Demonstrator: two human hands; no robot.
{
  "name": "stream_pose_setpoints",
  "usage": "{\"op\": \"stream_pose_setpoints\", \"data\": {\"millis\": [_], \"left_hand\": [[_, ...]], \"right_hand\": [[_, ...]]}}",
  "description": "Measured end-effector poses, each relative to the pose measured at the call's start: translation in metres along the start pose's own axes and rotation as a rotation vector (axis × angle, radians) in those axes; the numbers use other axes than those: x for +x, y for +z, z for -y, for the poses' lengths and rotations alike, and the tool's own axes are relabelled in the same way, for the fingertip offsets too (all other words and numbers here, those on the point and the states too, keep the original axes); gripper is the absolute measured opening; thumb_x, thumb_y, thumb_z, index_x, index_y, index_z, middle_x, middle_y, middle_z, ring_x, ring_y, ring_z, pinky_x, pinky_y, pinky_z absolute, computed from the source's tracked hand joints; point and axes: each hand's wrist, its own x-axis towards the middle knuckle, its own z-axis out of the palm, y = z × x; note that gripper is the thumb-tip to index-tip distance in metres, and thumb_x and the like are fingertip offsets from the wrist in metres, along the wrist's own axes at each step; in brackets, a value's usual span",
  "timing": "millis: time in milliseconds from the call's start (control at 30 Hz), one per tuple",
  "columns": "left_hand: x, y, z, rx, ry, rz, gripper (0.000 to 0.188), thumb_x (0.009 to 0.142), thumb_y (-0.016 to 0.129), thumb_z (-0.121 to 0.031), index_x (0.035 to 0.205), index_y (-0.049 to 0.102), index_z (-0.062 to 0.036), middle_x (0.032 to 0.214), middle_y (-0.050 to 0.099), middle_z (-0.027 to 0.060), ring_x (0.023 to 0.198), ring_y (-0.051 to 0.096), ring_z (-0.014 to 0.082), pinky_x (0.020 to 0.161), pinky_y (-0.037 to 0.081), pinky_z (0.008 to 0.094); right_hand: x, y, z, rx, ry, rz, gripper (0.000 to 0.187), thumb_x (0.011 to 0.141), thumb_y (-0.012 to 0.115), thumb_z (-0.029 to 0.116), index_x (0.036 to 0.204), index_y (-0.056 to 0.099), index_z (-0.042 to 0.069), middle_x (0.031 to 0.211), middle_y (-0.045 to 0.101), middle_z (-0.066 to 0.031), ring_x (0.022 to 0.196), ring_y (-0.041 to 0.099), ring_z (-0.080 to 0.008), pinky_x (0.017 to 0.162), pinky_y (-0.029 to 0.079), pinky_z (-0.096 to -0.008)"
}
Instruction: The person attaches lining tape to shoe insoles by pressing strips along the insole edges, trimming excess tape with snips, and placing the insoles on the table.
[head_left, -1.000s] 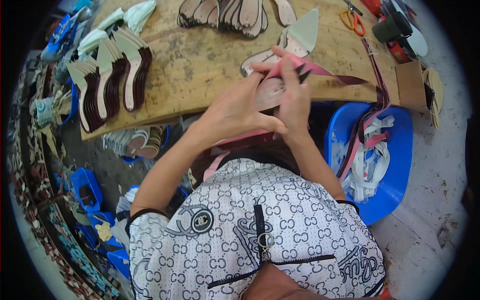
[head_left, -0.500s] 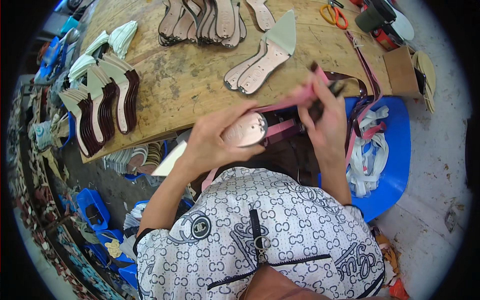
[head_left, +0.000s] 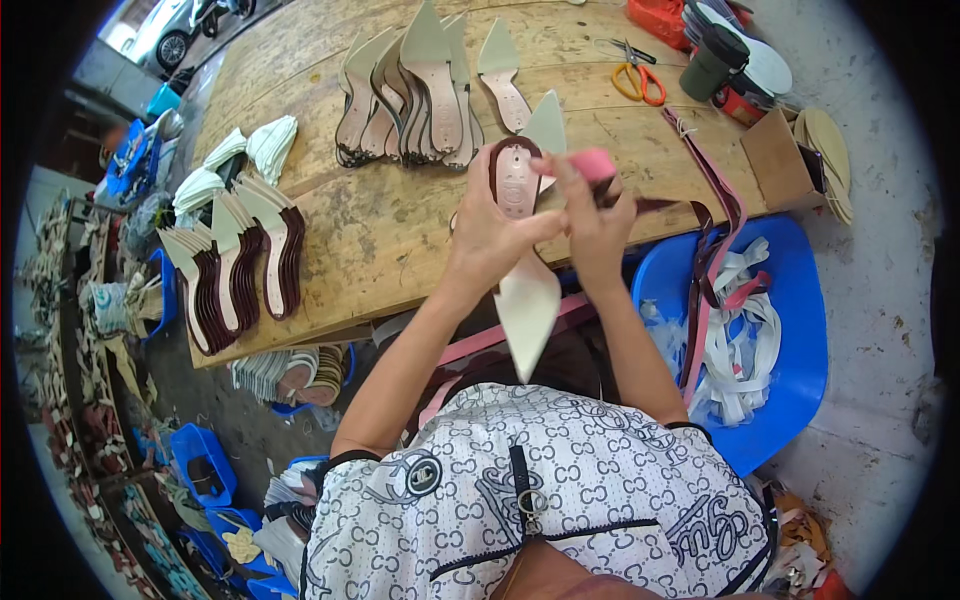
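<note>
My left hand grips a shoe insole over the table's near edge, its pointed cream toe toward me. A dark maroon band curves round its heel end. My right hand is closed on a maroon strip with a pink backing, close beside the heel. The strip trails off to the right toward the blue tub. Its contact with the insole's right edge is partly hidden by my fingers. Another cream-toed insole lies on the table just beyond my hands.
A pile of insoles lies at the back of the wooden table. Maroon-edged stacks stand at left. Orange-handled scissors, a dark cup and a cardboard box are at right. A blue tub holds white strips.
The insole has swung from pointing left to pointing toward me and moved farther over the table. Maroon strip now shows round its heel. My right hand has come in closer to it.
</note>
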Motion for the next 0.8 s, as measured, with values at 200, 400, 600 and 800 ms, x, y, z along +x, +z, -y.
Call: {"op": "stream_pose_setpoints", "data": {"millis": [200,400,600,800], "left_hand": [[-0.004,-0.009,0.015,-0.646,-0.646,-0.001,0.025,0.092,0.058,-0.015,0.112,0.055,-0.0019,0.086,0.058,-0.001,0.072,0.053,0.0047,0.061,0.044,0.0204],[-0.019,0.0,0.021,-0.54,-0.524,-0.065,0.021,0.09,0.059,-0.011,0.108,0.057,-0.0011,0.09,0.059,0.0004,0.072,0.053,0.0052,0.062,0.043,0.0203],[-0.029,-0.004,0.045,-0.923,-0.992,-0.093,0.02,0.095,0.047,-0.013,0.115,0.051,-0.0082,0.076,0.052,0.003,0.063,0.056,0.0178,0.053,0.05,0.0361],[-0.039,0.005,0.046,-1.108,-1.223,-0.222,0.016,0.098,0.043,-0.023,0.1,0.053,-0.01,0.072,0.054,0.0058,0.061,0.059,0.0234,0.052,0.052,0.0417]], "right_hand": [[-0.022,-0.009,0.011,0.077,0.247,0.108,0.022,0.092,0.056,0.017,0.095,0.063,-0.003,0.095,0.07,-0.0124,0.039,0.043,-0.0042,0.035,0.03,-0.0186],[-0.071,-0.032,0.011,0.086,0.284,0.18,0.021,0.094,0.053,0.015,0.096,0.067,-0.001,0.101,0.07,-0.0083,0.045,0.039,0.0017,0.041,0.029,-0.017],[-0.072,-0.051,-0.01,0.118,0.134,0.459,0.035,0.098,0.045,0.023,0.104,0.064,-0.005,0.111,0.066,-0.0128,0.085,0.059,-0.0095,0.07,0.046,-0.0216],[-0.098,-0.03,-0.017,0.102,0.125,0.386,0.08,0.074,0.079,0.031,0.133,0.037,-0.001,0.114,0.057,-0.0066,0.089,0.057,-0.0106,0.07,0.048,-0.0228]]}}
